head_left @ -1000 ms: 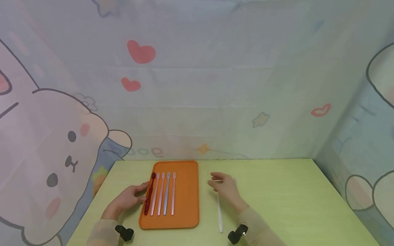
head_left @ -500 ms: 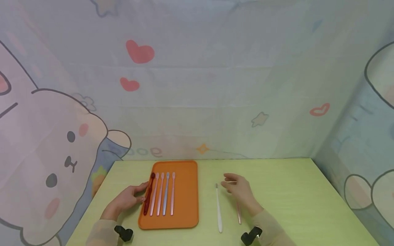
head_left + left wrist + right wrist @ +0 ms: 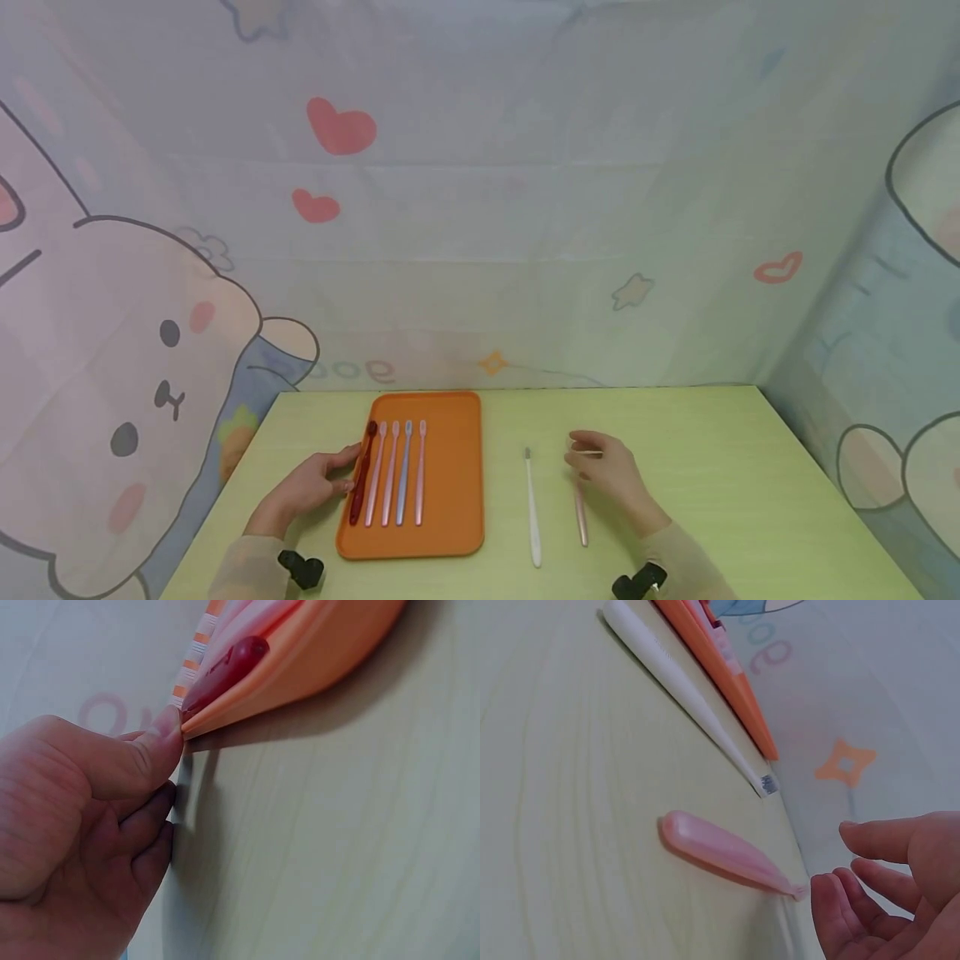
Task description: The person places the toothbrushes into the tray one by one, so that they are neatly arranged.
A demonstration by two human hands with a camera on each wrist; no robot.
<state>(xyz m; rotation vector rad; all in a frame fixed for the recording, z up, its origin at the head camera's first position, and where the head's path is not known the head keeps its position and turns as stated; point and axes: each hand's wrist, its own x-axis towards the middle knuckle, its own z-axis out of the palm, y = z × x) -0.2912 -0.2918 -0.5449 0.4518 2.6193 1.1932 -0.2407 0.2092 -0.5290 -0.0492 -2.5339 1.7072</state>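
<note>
My left hand (image 3: 303, 490) pinches the left rim of an orange tray (image 3: 453, 500), thumb on the edge in the left wrist view. In the tray a dark red toothbrush (image 3: 362, 483) lies closest to that hand, beside several pink ones and a blue toothbrush (image 3: 405, 479), all heads away from me. Right of the tray lies a white toothbrush (image 3: 532, 517). My right hand (image 3: 611, 471) hovers by a pink toothbrush (image 3: 724, 851), hiding its head end in the head view. Thumb and fingers are apart, with nothing between them in the right wrist view.
The pale green table (image 3: 720, 483) ends at a cartoon-printed cloth backdrop (image 3: 525, 208) behind and at the sides. Black wrist cameras (image 3: 302, 570) sit on both sleeves.
My right hand has moved right, away from the white toothbrush, uncovering its head; the pink toothbrush on the table has come into view beneath the hand. My left hand holds still.
</note>
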